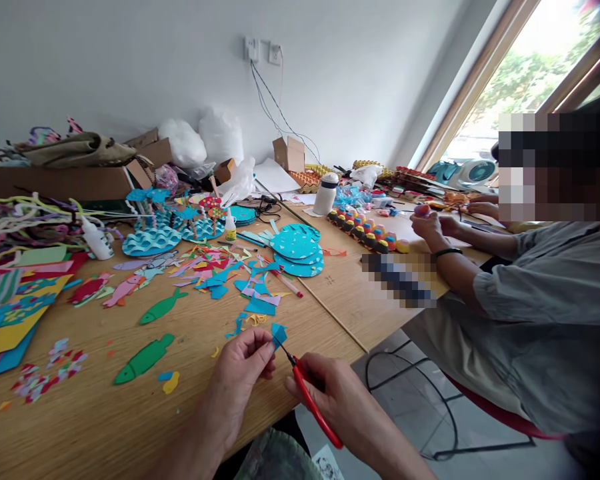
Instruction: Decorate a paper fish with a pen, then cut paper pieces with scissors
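Between the thumb and fingers of my left hand (245,363) is pinched a small piece of blue paper (279,335). My right hand (340,390) grips red-handled scissors (314,408), whose blades meet the paper's lower edge. Left of my hands lie two green paper fish, the nearer one (145,359) and the farther one (163,307). A yellow paper scrap (171,383) rests beside a small blue one. Just beyond my left hand are curled yellow strips (255,321) and a larger blue scrap (260,305).
Coloured offcuts (215,260) spread across the table's middle, near round blue pieces (297,243) and a thin stick (333,313). Glue bottles (97,239) and paper sheets (23,327) stand or lie at left. A co-worker (535,287) sits at right, near a white bottle (325,194).
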Action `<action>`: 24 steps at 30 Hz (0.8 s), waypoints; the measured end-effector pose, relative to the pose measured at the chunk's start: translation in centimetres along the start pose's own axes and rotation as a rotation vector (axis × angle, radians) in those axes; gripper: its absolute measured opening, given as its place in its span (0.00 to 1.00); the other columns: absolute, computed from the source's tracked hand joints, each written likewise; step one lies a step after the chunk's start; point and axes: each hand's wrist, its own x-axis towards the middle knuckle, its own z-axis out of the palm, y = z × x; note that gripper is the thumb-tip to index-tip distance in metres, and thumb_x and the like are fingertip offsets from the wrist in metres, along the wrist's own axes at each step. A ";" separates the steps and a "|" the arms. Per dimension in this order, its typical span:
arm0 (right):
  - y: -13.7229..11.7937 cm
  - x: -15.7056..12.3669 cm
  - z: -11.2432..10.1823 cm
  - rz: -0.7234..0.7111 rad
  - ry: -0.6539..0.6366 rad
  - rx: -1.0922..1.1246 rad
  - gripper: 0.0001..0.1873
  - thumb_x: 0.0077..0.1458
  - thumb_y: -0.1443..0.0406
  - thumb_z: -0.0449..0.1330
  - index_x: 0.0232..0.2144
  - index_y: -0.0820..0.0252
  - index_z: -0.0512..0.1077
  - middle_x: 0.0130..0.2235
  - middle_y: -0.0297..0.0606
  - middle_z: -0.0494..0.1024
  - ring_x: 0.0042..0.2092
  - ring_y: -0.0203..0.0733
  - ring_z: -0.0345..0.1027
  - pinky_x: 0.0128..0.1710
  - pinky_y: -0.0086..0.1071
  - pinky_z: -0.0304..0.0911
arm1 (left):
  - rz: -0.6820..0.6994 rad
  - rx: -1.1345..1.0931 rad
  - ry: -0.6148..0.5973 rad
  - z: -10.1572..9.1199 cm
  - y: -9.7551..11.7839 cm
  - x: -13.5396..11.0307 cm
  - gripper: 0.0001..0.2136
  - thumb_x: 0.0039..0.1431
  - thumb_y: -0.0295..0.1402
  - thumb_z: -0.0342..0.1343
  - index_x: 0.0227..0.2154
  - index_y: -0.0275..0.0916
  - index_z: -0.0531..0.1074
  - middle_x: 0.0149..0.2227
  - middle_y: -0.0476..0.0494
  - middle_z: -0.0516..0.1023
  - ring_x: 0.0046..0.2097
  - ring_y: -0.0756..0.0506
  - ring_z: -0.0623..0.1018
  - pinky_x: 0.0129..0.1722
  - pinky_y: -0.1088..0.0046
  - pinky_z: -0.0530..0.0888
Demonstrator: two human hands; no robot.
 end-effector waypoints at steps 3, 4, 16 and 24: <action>0.6 -0.2 0.0 0.018 0.018 0.026 0.16 0.50 0.58 0.54 0.17 0.59 0.58 0.17 0.28 0.60 0.21 0.31 0.49 0.19 0.26 0.43 | -0.002 0.033 -0.023 0.3 -0.2 0.2 0.06 0.44 0.34 0.58 0.22 0.37 0.70 0.20 0.52 0.68 0.24 0.51 0.67 0.26 0.76 0.65; 0.8 -0.3 0.0 0.030 0.022 0.040 0.16 0.50 0.58 0.53 0.16 0.59 0.58 0.17 0.28 0.60 0.21 0.31 0.50 0.18 0.25 0.43 | -0.002 0.043 -0.035 0.5 -0.3 0.3 0.06 0.44 0.34 0.58 0.22 0.37 0.70 0.19 0.52 0.68 0.24 0.51 0.67 0.26 0.76 0.65; 1.3 -0.6 0.0 0.148 0.053 0.356 0.14 0.51 0.57 0.54 0.19 0.58 0.59 0.16 0.27 0.62 0.18 0.32 0.58 0.16 0.23 0.52 | -0.019 0.073 -0.034 1.1 -0.4 1.0 0.07 0.43 0.35 0.58 0.23 0.38 0.68 0.18 0.53 0.69 0.23 0.52 0.68 0.24 0.78 0.64; -2.0 2.4 0.6 -0.103 0.170 0.565 0.08 0.42 0.66 0.60 0.27 0.59 0.65 0.26 0.32 0.69 0.29 0.36 0.63 0.29 0.28 0.60 | 0.066 0.078 -0.015 -0.9 0.9 -0.1 0.09 0.38 0.36 0.62 0.21 0.39 0.68 0.18 0.54 0.68 0.22 0.51 0.68 0.22 0.77 0.64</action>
